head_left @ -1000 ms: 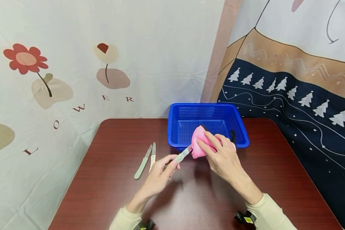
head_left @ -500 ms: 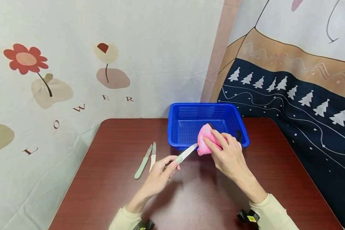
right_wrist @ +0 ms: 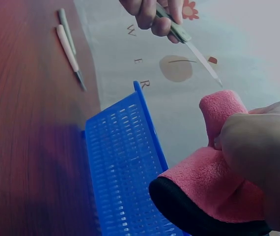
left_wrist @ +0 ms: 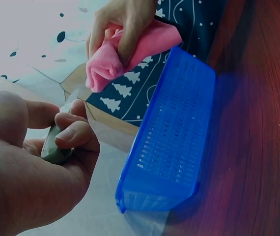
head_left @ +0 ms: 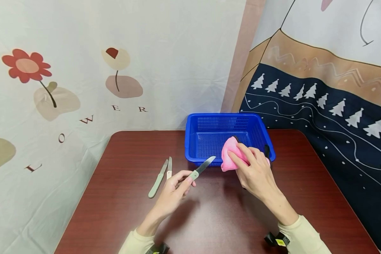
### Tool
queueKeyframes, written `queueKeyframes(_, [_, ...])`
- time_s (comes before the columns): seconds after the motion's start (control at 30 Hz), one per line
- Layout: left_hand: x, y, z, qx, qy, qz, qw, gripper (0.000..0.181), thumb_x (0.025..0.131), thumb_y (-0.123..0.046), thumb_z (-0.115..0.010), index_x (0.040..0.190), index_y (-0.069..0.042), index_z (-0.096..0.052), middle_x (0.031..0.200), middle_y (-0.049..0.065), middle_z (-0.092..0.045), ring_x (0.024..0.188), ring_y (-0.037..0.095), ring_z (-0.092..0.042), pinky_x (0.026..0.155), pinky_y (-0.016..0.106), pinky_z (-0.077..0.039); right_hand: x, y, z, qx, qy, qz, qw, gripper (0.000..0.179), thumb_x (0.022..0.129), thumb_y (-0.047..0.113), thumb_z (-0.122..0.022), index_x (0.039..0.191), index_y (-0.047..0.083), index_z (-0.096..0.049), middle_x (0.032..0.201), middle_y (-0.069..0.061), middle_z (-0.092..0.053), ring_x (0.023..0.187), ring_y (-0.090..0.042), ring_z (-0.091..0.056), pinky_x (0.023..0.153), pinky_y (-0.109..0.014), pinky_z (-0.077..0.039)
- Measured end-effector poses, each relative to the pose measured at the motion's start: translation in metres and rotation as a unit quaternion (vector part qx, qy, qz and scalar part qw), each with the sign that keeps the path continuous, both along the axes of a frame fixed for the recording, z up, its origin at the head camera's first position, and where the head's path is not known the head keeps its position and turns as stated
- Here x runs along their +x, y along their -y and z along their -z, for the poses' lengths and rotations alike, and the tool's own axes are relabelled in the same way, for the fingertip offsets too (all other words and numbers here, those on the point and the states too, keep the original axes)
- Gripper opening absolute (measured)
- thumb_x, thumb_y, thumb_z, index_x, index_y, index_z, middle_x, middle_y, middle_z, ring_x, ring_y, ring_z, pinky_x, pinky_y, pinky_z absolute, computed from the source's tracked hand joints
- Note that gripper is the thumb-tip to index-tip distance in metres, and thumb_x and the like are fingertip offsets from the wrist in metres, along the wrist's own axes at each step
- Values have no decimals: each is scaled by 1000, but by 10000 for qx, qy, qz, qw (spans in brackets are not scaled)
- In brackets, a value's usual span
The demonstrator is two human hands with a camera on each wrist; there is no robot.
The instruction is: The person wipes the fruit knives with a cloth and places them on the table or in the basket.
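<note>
My left hand grips a small knife by its pale green handle, with the blade pointing up and right, above the table. In the right wrist view the knife's blade is bare, its tip near the cloth but apart from it. My right hand holds a bunched pink cloth with a black edge, over the front of the blue basket. In the left wrist view the cloth hangs folded between thumb and fingers.
A blue perforated basket stands at the table's back edge. Left of my left hand lie a green-handled knife and a white-handled knife, close together on the brown table. Printed curtains hang behind.
The cloth, at first around the knife's blade, has slid off the tip and moved right with my right hand. My left hand has shifted slightly left, and the blade has turned.
</note>
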State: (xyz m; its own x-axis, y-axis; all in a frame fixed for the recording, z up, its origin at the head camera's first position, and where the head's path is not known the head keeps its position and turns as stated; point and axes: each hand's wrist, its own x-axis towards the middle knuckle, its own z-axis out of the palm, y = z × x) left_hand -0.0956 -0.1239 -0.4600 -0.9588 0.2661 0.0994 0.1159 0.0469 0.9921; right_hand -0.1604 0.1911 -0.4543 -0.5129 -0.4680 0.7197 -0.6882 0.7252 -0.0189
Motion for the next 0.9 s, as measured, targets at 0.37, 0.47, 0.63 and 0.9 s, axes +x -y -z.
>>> queueKeyframes(0.37, [3,10,0,-595,-134,-475,9970,19,117,-16,-59,122,-6,-75,88,-1,-63,68,2,-47,56,20,-36,0,-6,2,-347,96,-160,9992,54,91,11,-76,146,17,-75,154,-23,-65,124,-46,-63,91,-62,-59])
queueKeyframes(0.47, [3,12,2,-669,-294,-531,9959,19,116,-14,-61,124,-5,-76,94,0,-69,69,2,-47,59,21,-39,0,-7,3,-540,196,-285,9979,54,91,6,-75,144,15,-75,153,-25,-65,123,-47,-63,92,-60,-56])
queueKeyframes(0.63, [4,15,4,-809,-559,-605,9933,20,115,-14,-62,127,-6,-76,103,12,-77,84,1,-59,77,21,-50,1,-9,3,-868,326,-461,9946,53,91,5,-73,143,11,-76,153,-27,-64,124,-47,-63,96,-53,-52])
queueKeyframes(0.9, [5,20,8,-959,-794,-831,9887,24,110,-11,-68,133,-6,-75,108,13,-76,96,2,-67,87,21,-54,5,-12,4,-1070,625,-473,9912,56,89,4,-76,145,11,-76,155,-26,-63,130,-44,-61,98,-42,-52])
